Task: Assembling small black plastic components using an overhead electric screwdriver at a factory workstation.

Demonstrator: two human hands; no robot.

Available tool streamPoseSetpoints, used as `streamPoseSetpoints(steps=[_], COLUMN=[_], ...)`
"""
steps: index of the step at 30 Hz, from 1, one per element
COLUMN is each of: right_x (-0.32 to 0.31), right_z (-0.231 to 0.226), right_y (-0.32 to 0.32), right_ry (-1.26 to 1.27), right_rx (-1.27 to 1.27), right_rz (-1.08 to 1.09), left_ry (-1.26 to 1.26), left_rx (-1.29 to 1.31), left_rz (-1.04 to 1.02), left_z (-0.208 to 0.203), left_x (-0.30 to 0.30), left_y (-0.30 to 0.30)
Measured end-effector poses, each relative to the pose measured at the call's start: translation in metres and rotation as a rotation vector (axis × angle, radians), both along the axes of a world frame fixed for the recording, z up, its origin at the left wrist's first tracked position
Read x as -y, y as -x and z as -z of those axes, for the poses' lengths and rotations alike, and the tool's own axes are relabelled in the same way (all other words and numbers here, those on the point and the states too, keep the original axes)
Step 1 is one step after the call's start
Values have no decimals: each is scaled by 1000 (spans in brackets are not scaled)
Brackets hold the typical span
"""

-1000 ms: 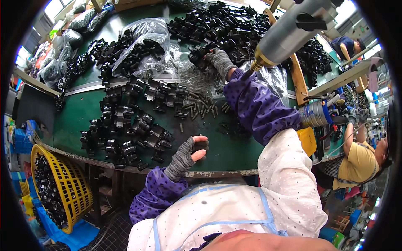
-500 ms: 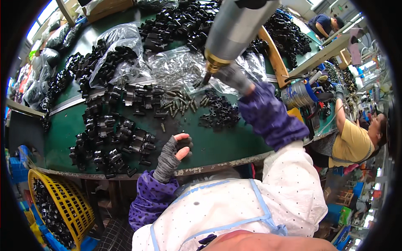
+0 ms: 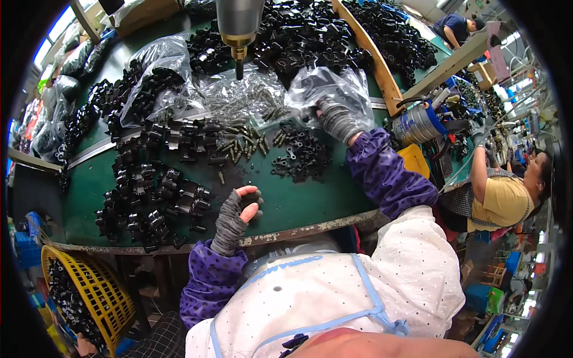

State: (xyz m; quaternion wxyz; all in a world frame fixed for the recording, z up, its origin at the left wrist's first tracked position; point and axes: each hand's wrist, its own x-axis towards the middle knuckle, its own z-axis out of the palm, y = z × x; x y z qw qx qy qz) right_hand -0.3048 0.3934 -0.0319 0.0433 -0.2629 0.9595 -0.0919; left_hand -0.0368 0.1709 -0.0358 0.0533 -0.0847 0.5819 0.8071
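Note:
My left hand, in a grey fingerless glove, hovers near the table's front edge. Its thumb stands apart from the fingers, and nothing shows between them. My right hand, gloved alike, reaches into the mouth of a clear plastic bag holding dark pieces. Its fingertips are hidden there. Left of that wrist lies a pile of small black links. Several brass-coloured screws or pins lie beside it, and a clear bag of similar metal pieces is behind them. A grey power screwdriver hangs tip down above that bag.
Black clamp-like plastic parts cover the table's left side, with larger heaps at the back. A wooden board divides the heaps. A yellow basket stands lower left. At right are a blue-and-grey cylindrical tool and a co-worker in yellow.
The hanging screwdriver has swung left and away from my right hand. That hand has moved down slightly and into the plastic bag. My left hand has kept about the same place and pose.

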Motion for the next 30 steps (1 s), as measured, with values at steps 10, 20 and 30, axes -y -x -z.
streamPoseSetpoints(steps=[10, 20, 30], right_x=[-16, -18, -21], right_z=[1, 2, -10], right_y=[63, -17, -79], right_ry=[-76, -44, -165], right_rx=[-366, -205, -356], right_rz=[239, 87, -120], left_ry=[20, 157, 1845], left_rx=[3, -25, -294], left_rz=[-13, -1, -256], left_z=[-1, 1, -51], left_x=[-2, -2, 38], left_y=[2, -5, -7])
